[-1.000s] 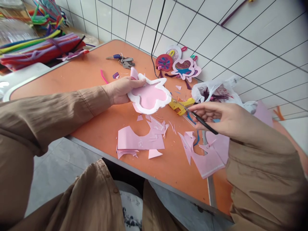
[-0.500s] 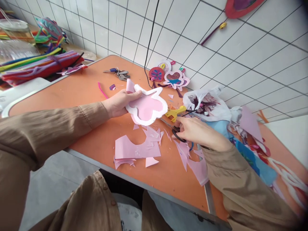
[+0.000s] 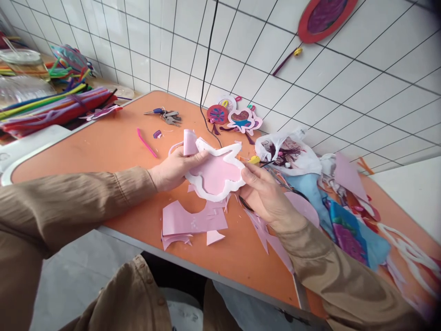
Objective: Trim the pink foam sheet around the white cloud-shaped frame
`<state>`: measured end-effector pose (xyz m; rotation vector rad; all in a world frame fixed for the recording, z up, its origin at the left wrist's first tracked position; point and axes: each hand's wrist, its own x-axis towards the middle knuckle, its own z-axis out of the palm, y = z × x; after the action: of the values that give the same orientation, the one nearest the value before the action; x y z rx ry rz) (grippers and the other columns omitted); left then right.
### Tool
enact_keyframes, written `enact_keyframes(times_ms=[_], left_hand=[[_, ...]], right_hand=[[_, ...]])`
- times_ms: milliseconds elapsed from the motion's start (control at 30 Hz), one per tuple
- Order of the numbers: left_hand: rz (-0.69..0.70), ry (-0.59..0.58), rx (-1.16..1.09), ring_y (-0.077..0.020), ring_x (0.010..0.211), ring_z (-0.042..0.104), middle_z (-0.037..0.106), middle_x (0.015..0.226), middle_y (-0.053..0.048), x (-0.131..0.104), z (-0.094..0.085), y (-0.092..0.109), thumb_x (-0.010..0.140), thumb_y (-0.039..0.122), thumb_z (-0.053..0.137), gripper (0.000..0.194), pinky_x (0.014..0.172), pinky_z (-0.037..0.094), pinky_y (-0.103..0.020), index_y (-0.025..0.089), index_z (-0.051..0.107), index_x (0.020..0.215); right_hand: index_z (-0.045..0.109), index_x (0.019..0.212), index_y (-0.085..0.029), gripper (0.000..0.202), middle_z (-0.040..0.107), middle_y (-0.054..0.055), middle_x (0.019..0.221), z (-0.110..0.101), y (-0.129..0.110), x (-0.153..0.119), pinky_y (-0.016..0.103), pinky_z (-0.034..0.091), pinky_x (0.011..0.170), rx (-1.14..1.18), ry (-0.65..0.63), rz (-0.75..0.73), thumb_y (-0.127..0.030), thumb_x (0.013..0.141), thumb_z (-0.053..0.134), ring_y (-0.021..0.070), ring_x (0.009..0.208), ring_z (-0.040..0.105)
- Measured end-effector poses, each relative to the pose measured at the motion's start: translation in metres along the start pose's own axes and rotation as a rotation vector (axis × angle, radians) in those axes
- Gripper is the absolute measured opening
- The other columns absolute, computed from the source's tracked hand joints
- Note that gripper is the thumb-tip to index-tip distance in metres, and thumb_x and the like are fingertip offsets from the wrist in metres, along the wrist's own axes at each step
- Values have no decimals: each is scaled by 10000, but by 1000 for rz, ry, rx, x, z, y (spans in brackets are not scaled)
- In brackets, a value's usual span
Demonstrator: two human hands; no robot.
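A pink flower-like cutout (image 3: 217,174) with a thick white raised border is held up over the table between my hands. My left hand (image 3: 177,168) grips its left side, thumb on top, beside a curled pink strip (image 3: 190,142). On the right, my right hand (image 3: 268,195) pinches the white border between thumb and fingers. Part of a black handle loop (image 3: 244,203) shows under my right hand; the rest is hidden. Behind that hand lies a yellow handle (image 3: 255,159). Pink paper scraps (image 3: 193,220) are scattered below the cutout.
Keys (image 3: 168,116), a pink stick (image 3: 147,143) and finished-looking ornaments (image 3: 241,119) lie farther back. A white plastic bag (image 3: 299,154) and blue fabric (image 3: 310,188) stand right. Bundled pipe cleaners (image 3: 58,110) lie left. A tiled wall (image 3: 165,46) with a black cord (image 3: 209,55) borders the table.
My right hand has let go of the black-handled scissors and moved to the cutout's right edge, taking hold of it. The cutout sits slightly lower in view, which has also shifted.
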<state>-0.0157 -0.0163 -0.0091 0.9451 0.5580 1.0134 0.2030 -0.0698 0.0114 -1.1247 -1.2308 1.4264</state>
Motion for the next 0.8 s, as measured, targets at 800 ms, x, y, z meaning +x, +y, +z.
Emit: enact_keyframes(times_ms=[800], left_hand=[[-28,153,-127,-233,864,762,800,965,-91,1,8,-6,981,313,824,200,799,625,-350,133,739,993]], right_hand=[[750,809,-258,431,819,11,821,18,16,-5,487,717,912,184,85,-29,-558,657,1020,291,1039,813]])
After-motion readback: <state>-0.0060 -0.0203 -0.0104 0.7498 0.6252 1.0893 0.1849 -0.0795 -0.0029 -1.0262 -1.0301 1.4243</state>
